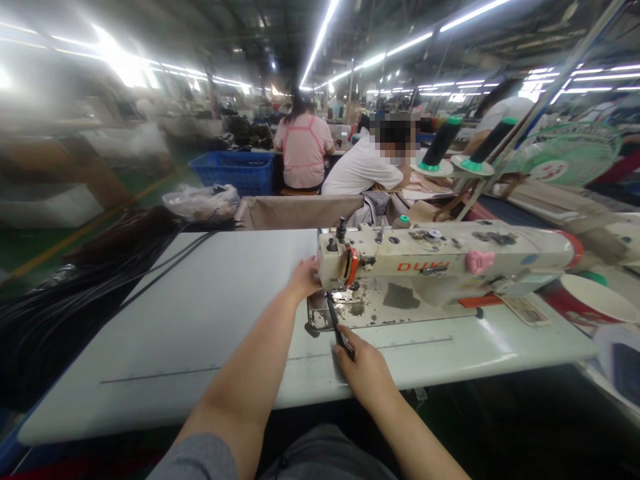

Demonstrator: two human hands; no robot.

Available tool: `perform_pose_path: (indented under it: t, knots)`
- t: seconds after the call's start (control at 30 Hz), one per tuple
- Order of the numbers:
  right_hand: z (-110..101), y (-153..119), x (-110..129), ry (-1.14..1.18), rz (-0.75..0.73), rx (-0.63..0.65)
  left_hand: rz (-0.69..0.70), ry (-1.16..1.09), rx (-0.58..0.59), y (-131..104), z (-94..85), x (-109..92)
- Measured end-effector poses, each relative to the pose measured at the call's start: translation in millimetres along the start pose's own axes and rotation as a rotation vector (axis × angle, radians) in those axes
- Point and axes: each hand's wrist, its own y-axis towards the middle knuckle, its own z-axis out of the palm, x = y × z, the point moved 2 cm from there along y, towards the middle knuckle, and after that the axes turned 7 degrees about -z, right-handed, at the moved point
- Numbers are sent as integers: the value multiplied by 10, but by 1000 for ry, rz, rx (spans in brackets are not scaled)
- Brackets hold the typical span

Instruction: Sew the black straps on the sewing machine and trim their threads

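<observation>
A narrow black strip (pixel 332 312) runs from the needle area of the sewing machine (pixel 385 267) toward me over the table's front part. My right hand (pixel 365 365) grips its near end between thumb and fingers, just in front of the machine bed. Beside the left end of the machine head is my left hand (pixel 303 280). Its fingertips go behind the head and are hidden, so I cannot see whether they touch the strip. The strip's far end is also out of sight behind the machine head.
Long black strips (pixel 55 320) hang over the left edge of the white table (pixel 210 300). Two black thread cones (pixel 443 141) stand behind the machine, with a green fan (pixel 565 157) at right. A blue basket (pixel 233 172) and two seated people are ahead.
</observation>
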Motion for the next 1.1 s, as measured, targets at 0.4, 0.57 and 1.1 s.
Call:
perform_pose_path:
  t: [0.4,0.57,1.1]
  knots:
    - [15,52,48,-35,39,-3,15,2,-5,-28,-17,-45]
    - [19,53,53,-47,41,-14,-2,-26,-28,-52,-22,-59]
    - [-17,-4,59,17,-86,-259,-241,-471,-222,2,-25,201]
